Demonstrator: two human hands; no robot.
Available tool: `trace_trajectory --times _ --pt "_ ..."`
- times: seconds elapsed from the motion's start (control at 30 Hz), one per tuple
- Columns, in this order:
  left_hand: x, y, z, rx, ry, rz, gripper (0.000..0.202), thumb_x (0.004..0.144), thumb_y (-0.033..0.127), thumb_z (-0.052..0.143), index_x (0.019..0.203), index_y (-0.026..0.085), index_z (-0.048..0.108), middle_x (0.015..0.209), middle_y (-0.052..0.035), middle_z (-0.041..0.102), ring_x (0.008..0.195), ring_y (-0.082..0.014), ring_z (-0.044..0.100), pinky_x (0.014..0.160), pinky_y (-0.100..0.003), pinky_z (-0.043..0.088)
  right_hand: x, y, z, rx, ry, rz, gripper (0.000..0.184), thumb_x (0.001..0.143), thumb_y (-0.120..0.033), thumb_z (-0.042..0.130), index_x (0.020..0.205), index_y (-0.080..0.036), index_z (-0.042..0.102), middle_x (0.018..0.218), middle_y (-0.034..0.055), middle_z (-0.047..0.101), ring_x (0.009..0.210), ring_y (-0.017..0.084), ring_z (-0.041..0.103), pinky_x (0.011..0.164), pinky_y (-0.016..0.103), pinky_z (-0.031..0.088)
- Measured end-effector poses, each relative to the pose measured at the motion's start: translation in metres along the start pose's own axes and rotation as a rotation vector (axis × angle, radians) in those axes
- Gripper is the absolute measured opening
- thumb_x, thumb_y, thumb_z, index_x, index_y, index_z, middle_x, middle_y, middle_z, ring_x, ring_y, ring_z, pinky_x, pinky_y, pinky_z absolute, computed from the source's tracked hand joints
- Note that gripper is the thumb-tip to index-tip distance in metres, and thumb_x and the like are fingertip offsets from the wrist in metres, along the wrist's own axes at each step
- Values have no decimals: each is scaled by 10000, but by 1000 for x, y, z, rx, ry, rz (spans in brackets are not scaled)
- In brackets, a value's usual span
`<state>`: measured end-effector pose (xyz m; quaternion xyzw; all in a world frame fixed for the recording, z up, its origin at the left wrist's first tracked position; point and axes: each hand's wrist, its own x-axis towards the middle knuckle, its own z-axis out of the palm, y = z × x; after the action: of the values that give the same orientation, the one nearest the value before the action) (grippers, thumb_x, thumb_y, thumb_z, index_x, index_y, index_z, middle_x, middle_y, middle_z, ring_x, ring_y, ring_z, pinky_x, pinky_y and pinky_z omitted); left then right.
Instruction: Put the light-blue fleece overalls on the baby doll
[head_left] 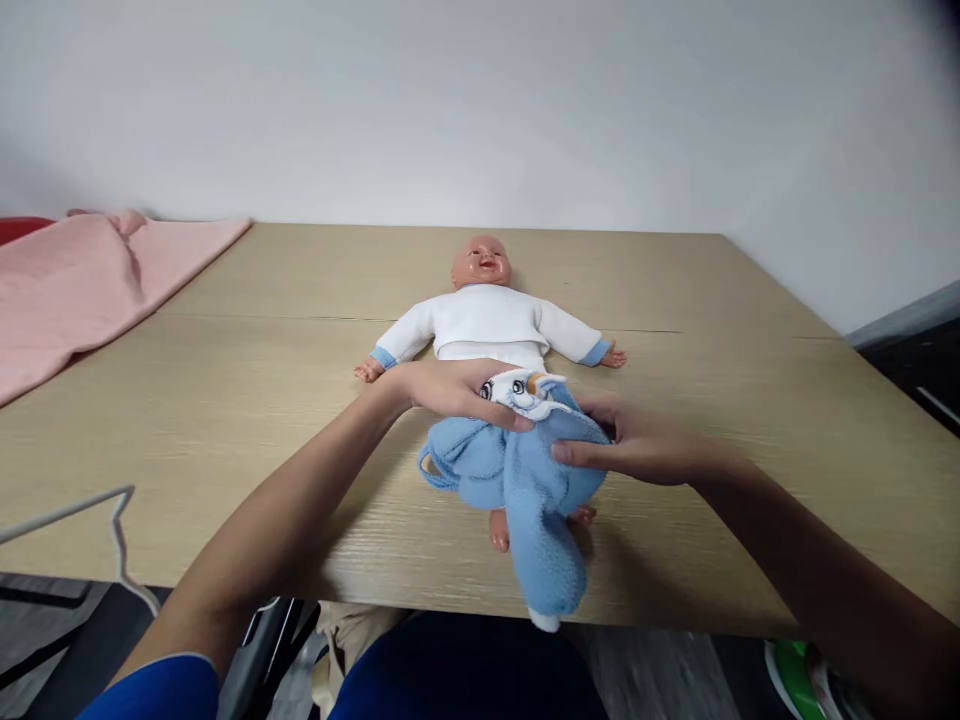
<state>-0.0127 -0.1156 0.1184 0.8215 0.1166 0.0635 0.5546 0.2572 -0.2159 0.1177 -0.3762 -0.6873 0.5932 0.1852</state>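
Observation:
Both of my hands grip a fluffy light-blue baby garment [547, 500] with a white patch and embroidered eyes near its top. My left hand [472, 392] has its thumb over the garment's upper edge, the fingers partly hidden behind the cloth. On the other side, my right hand [630, 440] pinches the bunched fabric between thumb and fingers. Behind the garment a baby doll [487, 320] lies on its back, head toward the wall, arms spread. It wears a white long-sleeved top with blue cuffs. The garment covers most of its legs; the feet show below.
A wooden table [247, 420] stands against a pale wall. At its left lies a pink cloth [90, 285], with something red behind it. A white hanger [116, 520] sticks over the front left edge. Below the right front edge is a green and white round object [795, 675].

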Motion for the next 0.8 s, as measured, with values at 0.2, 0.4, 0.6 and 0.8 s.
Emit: trace_trajectory --times 0.2,0.4,0.6,0.8 --pt "6 -8 13 -139 -133 -17 468 853 587 936 1070 210 761 1057 -40 795 994 -271 735 867 -346 600 -9 15 3 344 157 -62 503 948 -669 867 1176 -224 812 1038 21 763 904 168 684 795 262 563" --pt "6 -20 21 -309 -70 13 594 898 694 880 1231 212 782 1236 -67 834 1186 -306 759 1106 -433 606 -3 23 -1 317 95 13 619 985 -690 816 1409 -245 742 1228 57 775 997 185 709 822 260 586" --pt "6 -33 26 -310 40 -51 684 982 810 718 1290 203 783 1312 -102 830 1236 -311 761 1152 -463 585 -10 22 -10 237 -176 77 464 922 -605 900 1032 -187 732 872 11 718 764 177 678 684 265 574" --pt "7 -40 28 -440 -163 -37 732 781 739 951 1226 180 792 1213 -105 855 1111 -320 797 1049 -455 646 -13 40 -5 488 78 7 410 870 -486 943 1110 -187 797 946 1 753 840 142 675 756 232 546"
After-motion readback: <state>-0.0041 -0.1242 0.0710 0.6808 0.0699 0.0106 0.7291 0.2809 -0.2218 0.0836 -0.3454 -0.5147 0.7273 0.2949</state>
